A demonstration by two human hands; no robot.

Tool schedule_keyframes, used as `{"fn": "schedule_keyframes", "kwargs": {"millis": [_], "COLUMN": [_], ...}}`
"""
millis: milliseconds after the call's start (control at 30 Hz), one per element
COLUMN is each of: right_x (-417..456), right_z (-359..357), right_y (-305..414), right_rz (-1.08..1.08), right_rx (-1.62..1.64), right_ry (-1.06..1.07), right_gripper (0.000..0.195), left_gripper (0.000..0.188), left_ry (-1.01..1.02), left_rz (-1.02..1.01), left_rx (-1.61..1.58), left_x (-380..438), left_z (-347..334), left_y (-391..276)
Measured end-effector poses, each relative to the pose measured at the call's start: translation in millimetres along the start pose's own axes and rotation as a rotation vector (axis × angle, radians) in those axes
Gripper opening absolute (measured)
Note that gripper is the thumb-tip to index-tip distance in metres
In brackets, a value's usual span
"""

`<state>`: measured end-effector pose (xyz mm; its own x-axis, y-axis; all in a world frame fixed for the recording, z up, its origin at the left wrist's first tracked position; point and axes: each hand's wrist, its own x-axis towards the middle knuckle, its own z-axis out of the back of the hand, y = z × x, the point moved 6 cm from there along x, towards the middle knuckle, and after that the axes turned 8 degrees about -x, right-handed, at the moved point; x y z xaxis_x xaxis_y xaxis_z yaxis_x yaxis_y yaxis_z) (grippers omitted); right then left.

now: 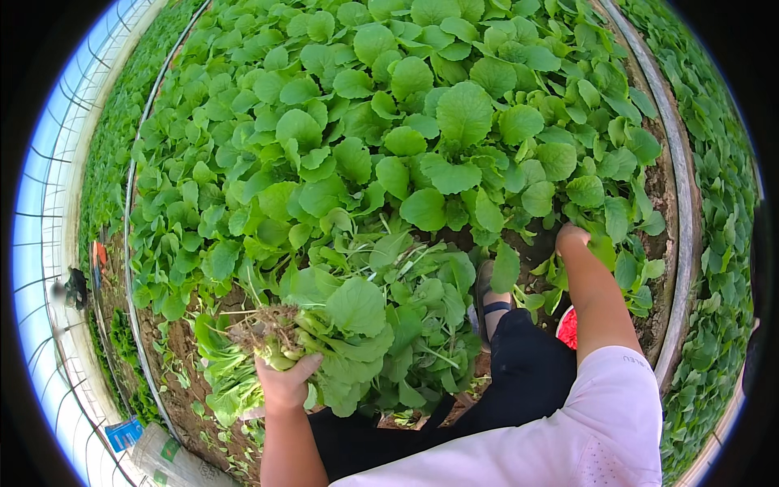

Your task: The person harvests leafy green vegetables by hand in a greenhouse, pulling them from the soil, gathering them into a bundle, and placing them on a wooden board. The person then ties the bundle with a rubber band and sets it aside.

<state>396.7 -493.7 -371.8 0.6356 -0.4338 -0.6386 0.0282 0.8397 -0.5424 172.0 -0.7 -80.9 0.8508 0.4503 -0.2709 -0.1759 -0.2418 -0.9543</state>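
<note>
My left hand (289,374) grips a bunch of leafy green vegetable plants (356,307) by the stems, with soil-covered roots (274,325) sticking out to the left. Under and behind the bunch lies a large heap of cut or pulled greens (426,298). My right hand (572,236) reaches down among the standing plants at the right of the bed; its fingers are hidden by leaves, so its hold cannot be told. Broad-leaved plants (465,115) grow densely in front of me.
A hose or pipe (675,152) edges the bed at right, another thin one (128,213) at left. A red-filled container (567,329) is by my right forearm, my sandalled foot (487,298) beside the heap. A white sack (173,459) and blue packet (125,433) lie lower left.
</note>
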Motion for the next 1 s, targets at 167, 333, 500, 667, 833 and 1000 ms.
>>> {"fn": "schedule_keyframes", "kwargs": {"millis": [167,333,500,667,833,1000], "right_x": [11.0,-13.1,-39.2,-47.0,-59.7,-150.6], "right_z": [-19.4,-24.7,-40.2,-15.7,16.5,91.4], "right_y": [-17.0,-13.1,1.2,-45.0,-57.6,-34.8], "right_rz": [-0.038,-0.032,0.239,0.176,0.250,0.646], "right_rx": [0.278,0.216,0.001,0.317,0.606,1.050], "right_ry": [0.052,0.033,0.035,-0.135,-0.267,-0.370], "right_gripper": [0.052,0.050,0.049,0.038,0.039,0.053], "left_gripper": [0.058,0.056,0.056,0.055,0.055,0.049], "left_ry": [0.002,0.021,0.030,0.033,0.069,0.074], "left_rz": [0.006,-0.028,-0.052,-0.134,-0.174,-0.281], "left_rx": [-0.008,-0.013,-0.029,-0.076,-0.144,-0.181], "left_x": [-3.0,-8.4,-16.4,-36.8,-60.3,-83.7], "left_z": [-0.3,-1.9,-0.2,3.4,2.2,13.2], "left_y": [-2.5,-8.7,-14.6,-33.4,-48.5,-63.5]}}
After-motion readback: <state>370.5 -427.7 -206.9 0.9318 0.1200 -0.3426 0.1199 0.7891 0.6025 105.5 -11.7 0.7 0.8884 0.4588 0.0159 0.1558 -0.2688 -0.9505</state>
